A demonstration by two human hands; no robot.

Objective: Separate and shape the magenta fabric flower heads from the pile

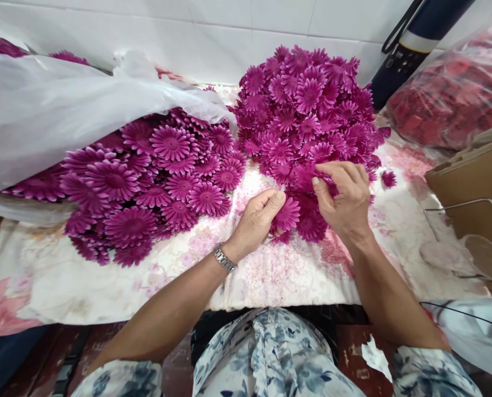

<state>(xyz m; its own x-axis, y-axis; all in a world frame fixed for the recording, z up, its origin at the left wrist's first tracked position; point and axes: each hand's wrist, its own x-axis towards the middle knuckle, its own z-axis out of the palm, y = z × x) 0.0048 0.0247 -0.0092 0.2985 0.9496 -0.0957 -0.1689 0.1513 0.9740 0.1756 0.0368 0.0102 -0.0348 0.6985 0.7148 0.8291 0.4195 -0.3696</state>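
Note:
My left hand (257, 219) pinches a magenta fabric flower (286, 214) at the table's middle, thumb on its petals. A watch sits on that wrist. My right hand (345, 197) is closed on another magenta flower piece (306, 175) at the near edge of a tall heap of finished flowers (306, 105). The two hands are close together, almost touching. A second spread of larger, flatter magenta flower layers (155, 182) spills from a clear plastic bag (64, 110) at the left.
A floral cloth (271, 275) covers the table. A bag of red flowers (453, 94) lies at the back right beside a dark cylinder (415, 44). A cardboard box (473, 182), a wire frame and a clear cup (486, 256) stand at the right.

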